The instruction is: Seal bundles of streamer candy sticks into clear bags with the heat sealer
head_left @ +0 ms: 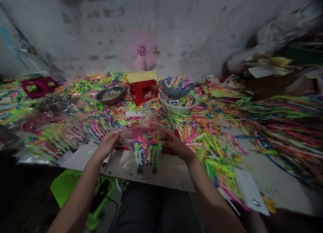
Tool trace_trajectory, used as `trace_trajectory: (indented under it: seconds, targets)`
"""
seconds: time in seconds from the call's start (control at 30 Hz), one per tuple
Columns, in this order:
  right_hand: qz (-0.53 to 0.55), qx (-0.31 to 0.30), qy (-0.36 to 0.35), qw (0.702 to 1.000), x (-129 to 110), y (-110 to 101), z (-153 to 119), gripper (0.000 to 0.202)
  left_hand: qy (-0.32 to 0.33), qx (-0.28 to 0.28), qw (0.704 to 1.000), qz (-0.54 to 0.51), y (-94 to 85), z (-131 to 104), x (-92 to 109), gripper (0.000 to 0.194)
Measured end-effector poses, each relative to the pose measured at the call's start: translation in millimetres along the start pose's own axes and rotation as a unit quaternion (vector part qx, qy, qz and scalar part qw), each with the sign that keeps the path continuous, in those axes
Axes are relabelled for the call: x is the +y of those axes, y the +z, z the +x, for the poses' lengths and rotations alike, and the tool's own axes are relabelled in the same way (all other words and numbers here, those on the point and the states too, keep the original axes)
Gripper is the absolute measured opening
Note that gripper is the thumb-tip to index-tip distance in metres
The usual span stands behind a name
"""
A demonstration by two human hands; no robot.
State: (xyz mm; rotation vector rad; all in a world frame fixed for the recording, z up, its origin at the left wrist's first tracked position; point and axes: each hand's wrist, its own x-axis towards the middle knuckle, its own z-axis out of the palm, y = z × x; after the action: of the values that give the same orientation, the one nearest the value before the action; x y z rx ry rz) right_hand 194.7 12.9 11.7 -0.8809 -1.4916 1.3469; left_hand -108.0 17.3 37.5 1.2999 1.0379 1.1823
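Observation:
A clear plastic bag [147,152] lies in front of me at the table's front edge, filled with a row of small, bright, stretchy-looking pieces in green, pink, blue, orange and white. My left hand [110,143] pinches the bag's loose upper film at its left side. On the other side, my right hand [174,143] has its fingers closed at the bag's upper right, partly hidden by the film. Just behind the bag is a low red device [174,151] with a small red light, mostly covered by the plastic.
Filled bags [52,140] lie on the left. Loose coloured pieces [212,138] cover much of the table. Behind stand a red stool [137,95], a metal bowl [110,101], a white basin [176,108] and a pink fan [141,50]. A green stool [65,186] stands below.

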Motion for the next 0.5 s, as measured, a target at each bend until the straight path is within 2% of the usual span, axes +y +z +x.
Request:
trace_trajectory:
  seconds: [0.03, 0.1, 0.2, 0.33, 0.43, 0.5]
  targets:
    - [-0.012, 0.009, 0.01, 1.0, -1, -1, 6, 0.049, -0.007, -0.023, 1.0, -0.006, -1.3, 5, 6, 0.057]
    - [-0.027, 0.069, 0.012, 0.997, -2, -3, 14, 0.046, -0.015, -0.044, 0.999, -0.007, -2.9, 12, 15, 0.052]
    - [-0.011, 0.143, -0.012, 0.99, -6, -4, 6, 0.045, -0.023, -0.047, 0.998, -0.018, -5.9, 3, 28, 0.046]
    - [-0.019, 0.162, -0.051, 0.985, -21, 0, -44, 0.041, -0.052, -0.086, 0.995, -0.013, -14.8, -39, 48, 0.04]
    - [-0.06, 0.236, -0.083, 0.966, -27, 11, -87, 0.035, -0.089, -0.088, 0.992, -0.016, -18.0, -67, 58, 0.04]
    - [-0.057, 0.281, -0.075, 0.955, -19, 23, -105, 0.031, -0.128, -0.06, 0.989, -0.036, -15.9, -74, 55, 0.042]
